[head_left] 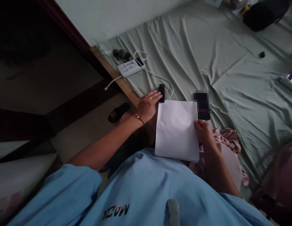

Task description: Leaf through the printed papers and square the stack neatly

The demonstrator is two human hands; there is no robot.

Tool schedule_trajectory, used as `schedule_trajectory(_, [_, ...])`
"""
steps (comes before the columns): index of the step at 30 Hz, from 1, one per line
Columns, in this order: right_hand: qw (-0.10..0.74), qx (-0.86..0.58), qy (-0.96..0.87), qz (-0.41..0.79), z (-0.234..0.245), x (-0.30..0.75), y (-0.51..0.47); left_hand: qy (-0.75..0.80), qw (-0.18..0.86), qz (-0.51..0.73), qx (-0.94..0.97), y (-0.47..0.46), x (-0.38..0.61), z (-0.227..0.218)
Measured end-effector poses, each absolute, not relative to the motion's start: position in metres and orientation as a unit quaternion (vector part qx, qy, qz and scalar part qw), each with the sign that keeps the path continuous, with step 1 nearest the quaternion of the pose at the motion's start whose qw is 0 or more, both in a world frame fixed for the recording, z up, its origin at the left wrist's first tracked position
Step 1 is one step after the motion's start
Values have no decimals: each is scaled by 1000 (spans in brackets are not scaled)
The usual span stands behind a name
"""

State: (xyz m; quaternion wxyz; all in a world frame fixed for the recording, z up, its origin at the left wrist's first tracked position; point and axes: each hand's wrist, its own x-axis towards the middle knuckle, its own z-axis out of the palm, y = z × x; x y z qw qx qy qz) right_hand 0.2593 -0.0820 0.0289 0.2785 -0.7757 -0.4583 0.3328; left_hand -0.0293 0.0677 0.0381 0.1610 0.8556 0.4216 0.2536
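A sheaf of white blank paper point(176, 130) lies across my lap at the bed's edge, its near edge against my blue shirt. My right hand point(203, 131) pinches the paper's right edge, thumb on top and fingers mostly underneath. At the top left corner of the paper is a small black oblong object point(161, 93), which looks like a stapler. My left hand point(148, 105) reaches to it with fingers stretched out, the fingertips resting on its left side. Just past the paper's upper right lies a dark phone-like object point(203, 116), partly blurred out.
A white power strip point(131, 68) with a plugged-in black adapter and white cables lies near the wooden bed edge point(127, 91). Pinkish cloth point(227, 139) is bunched by my right forearm. A black bag point(266, 14) sits far right; a black slipper point(119, 112) is on the floor.
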Motion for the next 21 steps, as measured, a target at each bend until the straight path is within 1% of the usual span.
schedule_trajectory(4, [281,-775,-449,345,30,258,-82,403,164,214,875,75,-34,33])
schedule_trajectory(10, [280,-777,-442,350,29,258,-81,378,135,214,891,71,-28,32])
schedule_trajectory(15, [289,-773,-430,366,34,254,-85,400,151,217,877,68,-18,38])
schedule_trajectory(21, [305,-779,-443,323,56,256,-113,452,173,251,839,64,-22,37])
